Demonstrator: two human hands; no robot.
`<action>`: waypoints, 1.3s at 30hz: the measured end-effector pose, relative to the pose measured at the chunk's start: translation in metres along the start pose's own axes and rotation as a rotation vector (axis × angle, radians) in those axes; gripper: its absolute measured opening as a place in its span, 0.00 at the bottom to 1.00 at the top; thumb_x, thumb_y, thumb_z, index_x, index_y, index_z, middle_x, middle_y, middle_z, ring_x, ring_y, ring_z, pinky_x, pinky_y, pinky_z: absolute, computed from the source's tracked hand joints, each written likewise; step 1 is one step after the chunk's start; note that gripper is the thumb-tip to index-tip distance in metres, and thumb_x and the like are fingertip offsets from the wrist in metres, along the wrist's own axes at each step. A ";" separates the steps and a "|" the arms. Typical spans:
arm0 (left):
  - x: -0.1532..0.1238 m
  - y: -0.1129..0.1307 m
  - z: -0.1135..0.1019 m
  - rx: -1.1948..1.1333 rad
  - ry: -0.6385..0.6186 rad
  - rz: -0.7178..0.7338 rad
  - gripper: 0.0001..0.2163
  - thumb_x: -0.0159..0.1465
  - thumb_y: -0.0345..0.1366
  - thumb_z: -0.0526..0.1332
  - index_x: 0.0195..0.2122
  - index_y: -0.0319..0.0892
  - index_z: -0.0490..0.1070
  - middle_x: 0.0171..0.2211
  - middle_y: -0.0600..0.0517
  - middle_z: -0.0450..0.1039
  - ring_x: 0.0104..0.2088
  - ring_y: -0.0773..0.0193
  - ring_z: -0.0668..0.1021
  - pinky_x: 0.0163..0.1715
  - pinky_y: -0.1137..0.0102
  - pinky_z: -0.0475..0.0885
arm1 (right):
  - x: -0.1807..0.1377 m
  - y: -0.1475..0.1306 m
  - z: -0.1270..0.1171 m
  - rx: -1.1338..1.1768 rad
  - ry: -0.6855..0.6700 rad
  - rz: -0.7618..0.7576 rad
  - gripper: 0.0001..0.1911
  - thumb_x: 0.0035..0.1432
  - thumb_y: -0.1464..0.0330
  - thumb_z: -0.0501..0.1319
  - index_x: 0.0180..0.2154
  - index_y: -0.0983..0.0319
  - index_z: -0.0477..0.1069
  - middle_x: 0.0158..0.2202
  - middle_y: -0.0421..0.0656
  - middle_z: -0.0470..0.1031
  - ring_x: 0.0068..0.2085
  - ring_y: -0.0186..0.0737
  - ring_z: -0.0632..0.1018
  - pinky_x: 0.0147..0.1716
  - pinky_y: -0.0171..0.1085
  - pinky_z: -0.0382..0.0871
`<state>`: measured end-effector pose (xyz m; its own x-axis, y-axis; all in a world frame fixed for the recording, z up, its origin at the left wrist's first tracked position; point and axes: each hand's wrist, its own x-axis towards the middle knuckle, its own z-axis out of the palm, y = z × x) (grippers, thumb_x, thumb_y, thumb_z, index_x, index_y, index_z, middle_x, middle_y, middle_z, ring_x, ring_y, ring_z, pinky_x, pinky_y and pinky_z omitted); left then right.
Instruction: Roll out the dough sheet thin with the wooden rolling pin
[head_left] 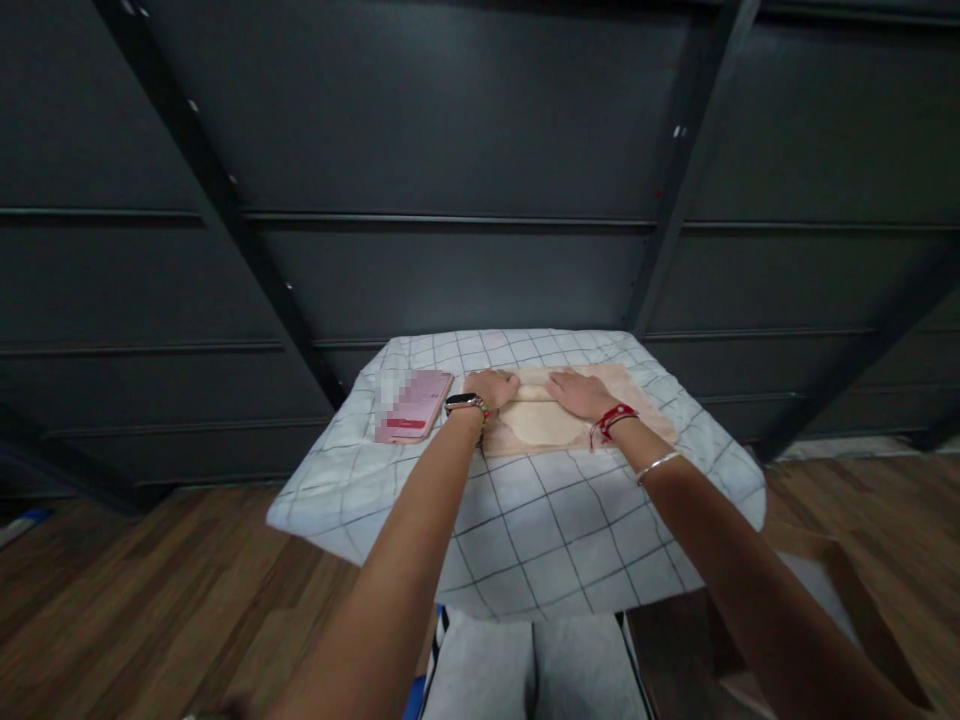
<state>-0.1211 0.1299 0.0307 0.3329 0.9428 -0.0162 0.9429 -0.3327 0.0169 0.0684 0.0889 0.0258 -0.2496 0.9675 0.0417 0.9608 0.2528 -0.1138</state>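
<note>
The person's left hand [493, 388] and right hand [579, 392] both rest on a pale beige cloth [547, 428], which lies on the far half of the tabletop [540, 540]. A white cover with a thin dark grid is spread under it. The hands are near each other but apart, and between them a thick fold or roll shows along the far edge of the cloth. The right hand lies flat, palm down, with the fingers stretched. The left hand looks a little curled over the fold, and I cannot tell if it pinches the fabric or only presses it. A pink phone [415, 405] lies just beside the left hand, on the cover and off the cloth. To my judgement the work in hand is folding or rolling the cloth from its far edge toward the body, and it is at an early stage, because most of the cloth is flat and open. The next move would call for both hands to travel together with equal pressure, so that the fold stays straight and the cover below does not wrinkle.
</note>
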 end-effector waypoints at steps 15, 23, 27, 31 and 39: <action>0.009 -0.004 0.008 0.005 0.100 0.035 0.25 0.70 0.43 0.39 0.49 0.39 0.74 0.48 0.42 0.75 0.49 0.53 0.76 0.44 0.65 0.69 | 0.006 0.014 0.012 -0.049 0.104 -0.081 0.28 0.68 0.56 0.38 0.60 0.60 0.62 0.64 0.47 0.61 0.65 0.48 0.58 0.60 0.56 0.49; 0.047 -0.014 0.007 -0.019 0.115 0.062 0.24 0.69 0.44 0.40 0.49 0.41 0.73 0.49 0.44 0.74 0.49 0.55 0.75 0.43 0.67 0.69 | 0.054 0.028 0.009 0.011 0.078 0.015 0.30 0.68 0.54 0.36 0.60 0.58 0.62 0.64 0.44 0.60 0.65 0.48 0.57 0.59 0.59 0.50; 0.051 -0.016 0.003 -0.010 0.116 0.085 0.22 0.69 0.44 0.42 0.49 0.41 0.73 0.50 0.44 0.74 0.50 0.55 0.75 0.44 0.68 0.68 | 0.063 0.028 0.004 0.028 0.033 0.035 0.29 0.68 0.55 0.36 0.61 0.58 0.60 0.65 0.44 0.59 0.66 0.48 0.56 0.58 0.61 0.50; 0.046 -0.015 0.003 -0.006 0.098 0.075 0.23 0.69 0.44 0.41 0.48 0.42 0.73 0.50 0.45 0.74 0.50 0.55 0.75 0.44 0.68 0.69 | 0.057 0.024 -0.001 0.046 -0.039 0.037 0.28 0.67 0.55 0.37 0.60 0.56 0.61 0.65 0.41 0.57 0.66 0.49 0.54 0.58 0.63 0.48; 0.014 -0.005 0.004 0.051 0.093 0.078 0.25 0.69 0.44 0.38 0.49 0.41 0.73 0.49 0.43 0.74 0.48 0.52 0.76 0.42 0.63 0.70 | 0.019 0.011 0.000 0.027 -0.010 -0.008 0.29 0.68 0.56 0.35 0.60 0.58 0.62 0.64 0.45 0.60 0.65 0.50 0.57 0.60 0.58 0.50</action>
<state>-0.1214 0.1448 0.0262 0.4051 0.9111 0.0763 0.9143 -0.4035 -0.0366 0.0739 0.1102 0.0256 -0.2590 0.9653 0.0326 0.9550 0.2610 -0.1406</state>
